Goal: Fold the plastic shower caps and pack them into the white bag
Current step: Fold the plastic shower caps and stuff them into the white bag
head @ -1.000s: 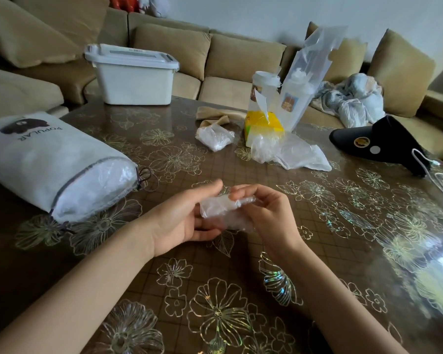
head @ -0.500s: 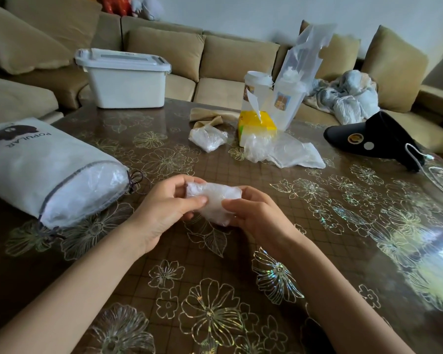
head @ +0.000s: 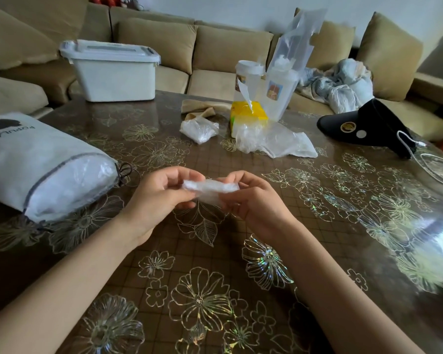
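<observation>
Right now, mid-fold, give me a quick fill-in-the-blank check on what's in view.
1. The left hand and right hand pinch the shower cap from ____ ends.
2. The white bag lies ____ of the left hand.
3. The visor is coloured ____.
Missing words: opposite; left; black.

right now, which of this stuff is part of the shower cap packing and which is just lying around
For the job: shower cap held by left hand and right hand; white bag; loose plastic pile; small plastic wad.
Lying about: white bin; black visor; yellow box; beige cloth; clear bag of bottles.
</observation>
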Available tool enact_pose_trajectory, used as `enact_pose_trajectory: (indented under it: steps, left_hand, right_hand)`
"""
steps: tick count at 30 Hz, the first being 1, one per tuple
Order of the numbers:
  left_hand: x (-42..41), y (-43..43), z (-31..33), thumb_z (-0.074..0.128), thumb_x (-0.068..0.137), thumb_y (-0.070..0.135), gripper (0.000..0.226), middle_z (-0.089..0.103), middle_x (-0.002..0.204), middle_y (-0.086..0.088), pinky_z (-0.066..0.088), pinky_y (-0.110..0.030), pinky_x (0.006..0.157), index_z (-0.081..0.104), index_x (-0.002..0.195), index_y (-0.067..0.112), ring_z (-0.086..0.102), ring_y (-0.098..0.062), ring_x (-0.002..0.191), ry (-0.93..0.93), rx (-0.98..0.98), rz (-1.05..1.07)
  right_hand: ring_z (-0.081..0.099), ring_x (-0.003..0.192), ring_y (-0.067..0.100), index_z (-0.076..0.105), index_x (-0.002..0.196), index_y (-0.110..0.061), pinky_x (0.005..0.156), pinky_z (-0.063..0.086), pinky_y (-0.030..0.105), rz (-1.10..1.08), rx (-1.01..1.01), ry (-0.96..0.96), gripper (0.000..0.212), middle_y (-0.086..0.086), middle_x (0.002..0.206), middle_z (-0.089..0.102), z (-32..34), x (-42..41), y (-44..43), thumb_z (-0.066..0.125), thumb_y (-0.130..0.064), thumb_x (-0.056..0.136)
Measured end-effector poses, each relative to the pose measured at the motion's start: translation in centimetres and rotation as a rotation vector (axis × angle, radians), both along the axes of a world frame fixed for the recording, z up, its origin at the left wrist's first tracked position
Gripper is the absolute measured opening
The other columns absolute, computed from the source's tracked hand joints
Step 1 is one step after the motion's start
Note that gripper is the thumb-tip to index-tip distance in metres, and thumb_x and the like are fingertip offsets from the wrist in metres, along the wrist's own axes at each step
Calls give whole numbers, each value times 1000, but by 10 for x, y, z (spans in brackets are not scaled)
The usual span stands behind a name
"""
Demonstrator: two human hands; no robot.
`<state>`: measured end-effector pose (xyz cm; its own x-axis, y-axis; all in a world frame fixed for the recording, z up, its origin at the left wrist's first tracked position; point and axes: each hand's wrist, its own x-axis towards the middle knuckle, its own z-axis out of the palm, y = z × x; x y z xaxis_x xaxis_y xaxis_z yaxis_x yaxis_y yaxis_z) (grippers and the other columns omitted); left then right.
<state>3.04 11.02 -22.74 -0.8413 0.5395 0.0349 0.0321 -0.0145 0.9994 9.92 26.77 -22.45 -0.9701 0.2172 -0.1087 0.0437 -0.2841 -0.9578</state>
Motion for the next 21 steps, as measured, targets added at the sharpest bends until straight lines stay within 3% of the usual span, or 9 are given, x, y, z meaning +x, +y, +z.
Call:
enact_pose_trajectory:
  steps: [2,4,7,10,15,18,21]
  left_hand:
    - [-6,-5,3,57,69,-2,21,70,99,-9,53,-30,78,65,84,9,63,-20,94,-240,77,-100]
    - [-8,-9,6,56,66,15,29,69,108,-12,50,-37,85,62,94,8,63,-24,99,-392,136,-176]
    - [0,-10,5,71,76,35,40,70,106,-5,52,-28,74,59,110,17,66,-16,91,-257,-60,-218]
    - [6,-8,0,70,68,29,40,71,98,-3,50,-23,69,64,106,19,67,-15,91,-127,-203,-172]
    - [4,-24,10,65,85,14,14,69,96,0,50,-20,75,65,96,23,64,-9,93,48,-233,22]
    - [12,-41,13,65,86,15,11,70,92,1,54,-21,67,64,94,23,68,-10,81,63,-224,85]
    - [22,-66,10,66,85,18,10,70,88,-6,51,-16,52,64,96,17,68,-10,64,72,-221,182]
  right_hand:
    - [59,61,17,51,62,-8,49,43,18,-4,67,33,38,12,88,63,-2,1,1,45,26,77]
    - [61,62,13,50,59,-6,48,44,17,20,173,82,39,11,86,64,-4,3,3,44,28,77]
    - [63,71,6,54,58,-7,57,48,15,44,345,156,39,6,84,63,-9,5,2,49,28,76]
    - [64,76,6,58,62,-6,65,49,16,62,407,188,34,3,84,63,-7,8,-4,53,24,78]
    - [61,75,17,61,90,-8,70,52,30,123,75,68,25,7,88,62,12,8,-17,43,10,85]
    - [63,80,21,59,99,-10,73,53,34,188,251,48,12,11,94,64,17,8,-35,58,-4,89]
    - [61,78,19,59,95,-15,67,50,28,226,349,37,15,9,93,62,19,8,-59,69,-14,83]
